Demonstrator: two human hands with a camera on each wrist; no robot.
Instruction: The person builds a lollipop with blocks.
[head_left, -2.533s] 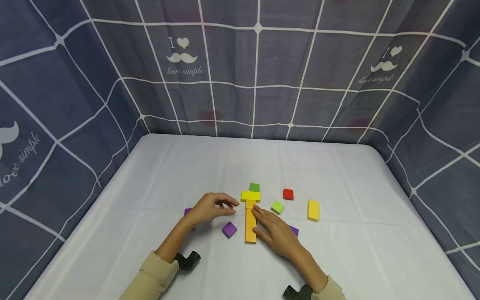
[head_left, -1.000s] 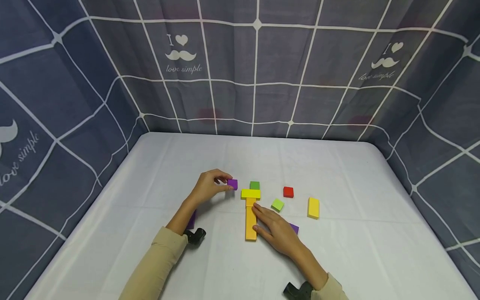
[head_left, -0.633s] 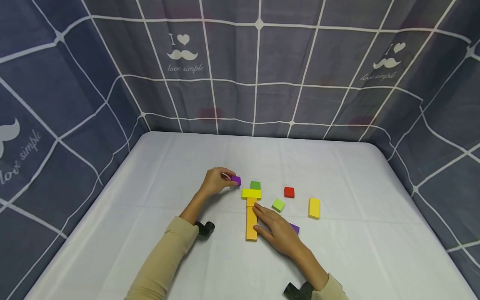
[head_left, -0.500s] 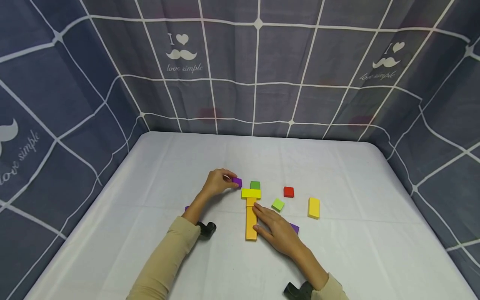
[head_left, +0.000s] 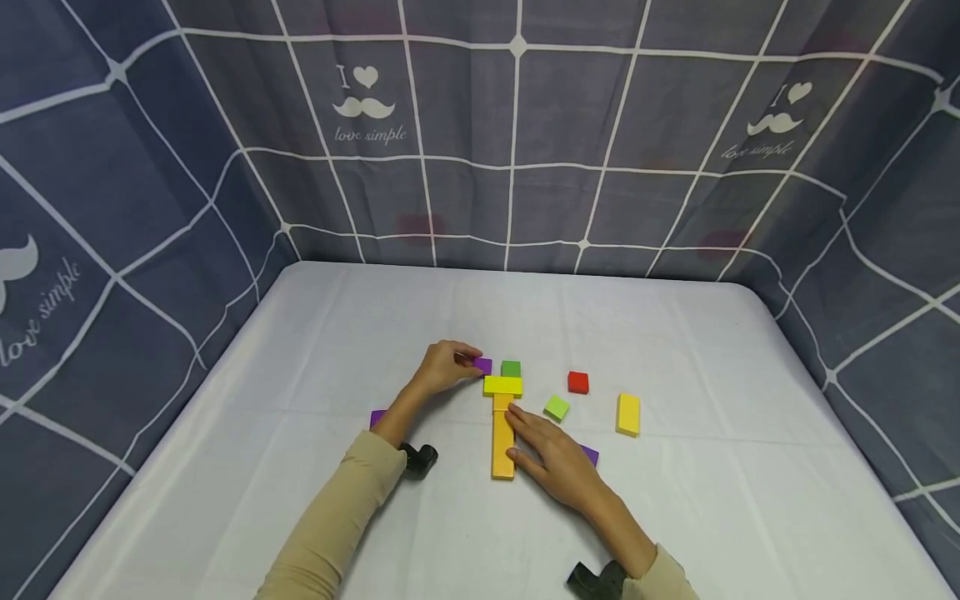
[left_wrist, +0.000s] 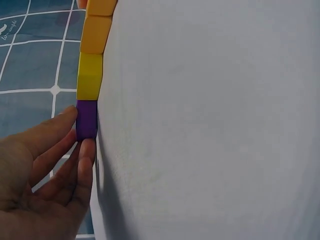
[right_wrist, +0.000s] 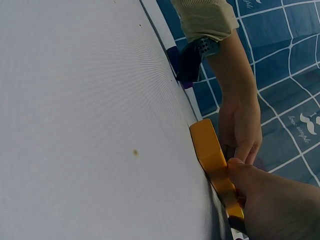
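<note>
My left hand [head_left: 444, 367] pinches a small purple block [head_left: 483, 366] between thumb and fingers, just behind the left end of a yellow block [head_left: 502, 386]. In the left wrist view the purple block [left_wrist: 87, 120] lines up right at the yellow one [left_wrist: 90, 77]. Beside it, a green block [head_left: 511, 368] stands behind the yellow block's right part. Toward the front run a short orange block [head_left: 502, 402] and a long orange block [head_left: 502, 450], forming a T with the yellow one. Relaxed fingers of my right hand [head_left: 553, 460] rest along the orange blocks' right side.
Loose on the white tabletop [head_left: 712, 517] lie a light green block [head_left: 557, 407], a red block [head_left: 578, 382] and a yellow block [head_left: 628, 415]. One purple block [head_left: 590, 455] is partly behind my right hand, another purple block [head_left: 377, 417] behind my left wrist.
My left hand has picked up the purple block from left of the long orange one and carried it back and rightward to the yellow block's rear. The right hand stays in place.
</note>
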